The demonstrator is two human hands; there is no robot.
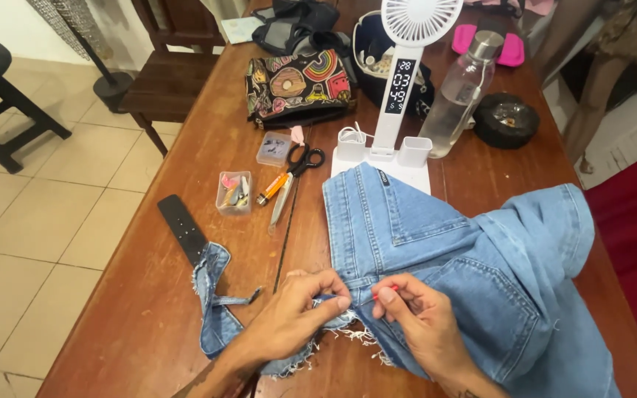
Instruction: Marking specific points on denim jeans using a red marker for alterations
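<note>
— Where is the denim, and what has hold of it?

— The light blue denim garment (473, 273) lies on the near right part of the wooden worktop (186, 309), its lower part cut off by the picture's near edge. The left hand (296, 317) has its grip closed, thumb and fingertips pinching the frayed hem. The right hand (414, 317) pinches too, at the same edge just right of the left, with something small and red (386, 289) between its fingertips; it is too small to make out.

— Anything else of denim?

— A cut-off frayed denim strip (215, 295) lies left of the hands, partly under the left forearm. Its far end touches a dark flat bar (183, 228).

— And farther out?

— Near the middle, a small clear box (234, 193) of bits, an orange cutter (271, 190), a pen-like tool (280, 206) and black-handled scissors (305, 158). Farther, a white desk fan (399, 81) on its stand, the top cropped, a clear bottle (460, 92) to its right, and a black patched pouch (300, 85) to its left. The bags behind are heaped and hard to tell apart.
</note>
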